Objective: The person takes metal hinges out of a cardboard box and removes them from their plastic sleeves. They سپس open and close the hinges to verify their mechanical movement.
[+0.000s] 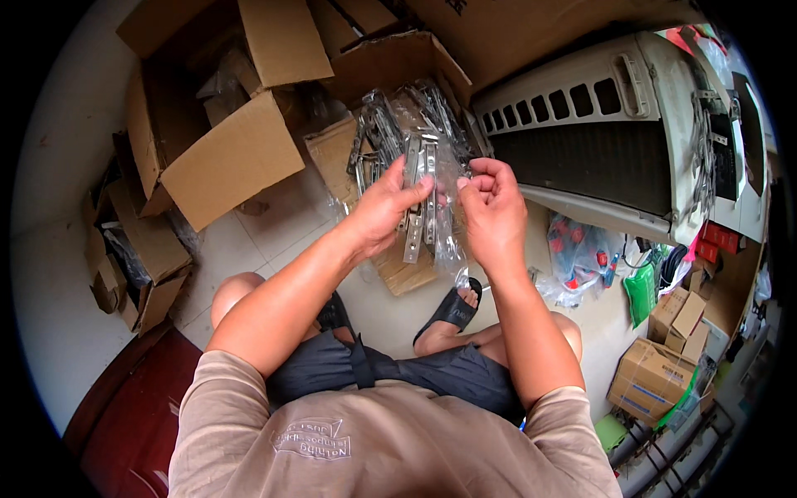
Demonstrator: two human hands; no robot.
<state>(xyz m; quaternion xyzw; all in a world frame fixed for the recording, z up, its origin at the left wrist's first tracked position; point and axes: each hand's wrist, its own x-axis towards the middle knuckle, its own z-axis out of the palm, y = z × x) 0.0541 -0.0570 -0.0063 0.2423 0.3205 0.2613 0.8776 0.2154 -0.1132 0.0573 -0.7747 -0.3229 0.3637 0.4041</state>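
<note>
A bundle of slim metal strips with holes (422, 199), resembling window friction stays, is gripped by my left hand (378, 212), its thumb lying across the front. Clear plastic bag film (448, 228) wraps the strips and hangs down on their right side. My right hand (496, 212) is closed beside it, thumb and forefinger pinched at the film's edge. Behind both hands, an open cardboard box (386, 62) contains many more metal strips (382, 124), some in clear plastic. The strips' ends behind my left fingers are hidden.
A large open carton (232, 158) stands at the left, with torn cardboard (141, 236) beside it. At the right is a white slotted appliance casing (581, 124). Plastic bags (577, 253) and small cartons (652, 378) lie along the right. My sandalled foot (448, 319) is below the strips.
</note>
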